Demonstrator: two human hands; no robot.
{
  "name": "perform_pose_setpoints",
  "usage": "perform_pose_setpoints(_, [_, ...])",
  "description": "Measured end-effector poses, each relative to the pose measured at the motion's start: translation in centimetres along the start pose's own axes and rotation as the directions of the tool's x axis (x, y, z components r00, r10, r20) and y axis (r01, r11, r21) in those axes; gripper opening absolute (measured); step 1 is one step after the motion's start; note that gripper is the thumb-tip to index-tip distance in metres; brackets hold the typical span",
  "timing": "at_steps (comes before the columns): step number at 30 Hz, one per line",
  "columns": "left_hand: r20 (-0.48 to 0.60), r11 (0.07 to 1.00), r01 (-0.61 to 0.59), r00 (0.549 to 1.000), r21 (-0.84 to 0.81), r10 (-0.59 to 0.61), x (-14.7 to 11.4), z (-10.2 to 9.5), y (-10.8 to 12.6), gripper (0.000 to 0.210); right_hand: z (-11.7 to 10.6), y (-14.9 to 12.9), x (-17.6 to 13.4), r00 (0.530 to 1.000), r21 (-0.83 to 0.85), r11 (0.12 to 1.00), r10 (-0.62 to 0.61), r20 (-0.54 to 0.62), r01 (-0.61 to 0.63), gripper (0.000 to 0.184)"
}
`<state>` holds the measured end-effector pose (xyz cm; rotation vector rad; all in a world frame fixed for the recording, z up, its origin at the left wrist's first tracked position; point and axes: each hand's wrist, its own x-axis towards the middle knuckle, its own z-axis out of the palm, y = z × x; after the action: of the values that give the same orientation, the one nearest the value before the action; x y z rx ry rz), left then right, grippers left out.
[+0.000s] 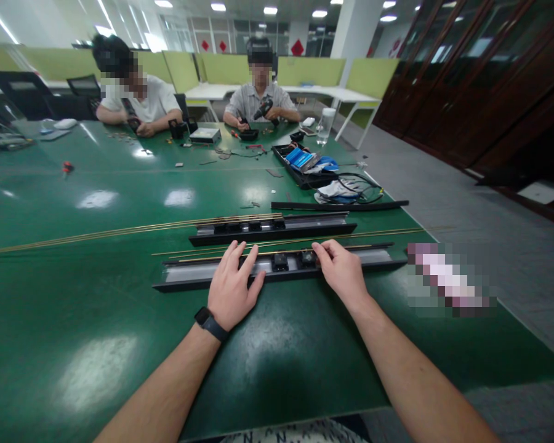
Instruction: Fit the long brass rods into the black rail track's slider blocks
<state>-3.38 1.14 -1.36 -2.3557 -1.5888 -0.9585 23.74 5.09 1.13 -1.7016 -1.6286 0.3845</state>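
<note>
A long black metal channel [184,284] with a pale inside lies crosswise in front of me. Small black blocks sit in it, one block [280,262] left of another block [307,257]. My left hand [233,286], a dark watch on its wrist, rests over the channel with fingers spread. Thumb and forefinger of my right hand [339,267] are pinched together beside the right block; what lies between them is hidden. Thin brass-coloured rods [203,251] run along the channel's far side. Just behind lies a second channel [305,231], also holding black blocks.
More long rods [96,234] stretch left. Farther back are a black strip [341,205], gloves [341,189] with cables, and a black tray [300,175]. Two people sit across the green table [133,184], one holding a power drill [263,109]. A blurred-out item [447,277] lies right.
</note>
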Motion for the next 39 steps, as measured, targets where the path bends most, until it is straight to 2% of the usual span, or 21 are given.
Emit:
perform_pose_setpoints(11, [-0.003, 1.0, 0.001, 1.0, 0.005, -0.001, 0.06, -0.13, 0.18, 0.058, 0.22, 0.45, -0.04, 1.0, 0.047, 0.999, -0.014, -0.01, 0.014, 0.04])
perform_pose_setpoints(31, [0.0, 1.0, 0.001, 1.0, 0.02, -0.001, 0.04, -0.25, 0.22, 0.057, -0.23, -0.02, -0.07, 1.0, -0.021, 1.0, 0.002, 0.006, -0.002, 0.049])
perform_pose_setpoints(39, [-0.007, 1.0, -0.001, 1.0, 0.023, 0.002, -0.02, -0.19, 0.2, 0.058, 0.09, 0.19, -0.21, 1.0, 0.054, 0.999, -0.005, -0.005, 0.005, 0.042])
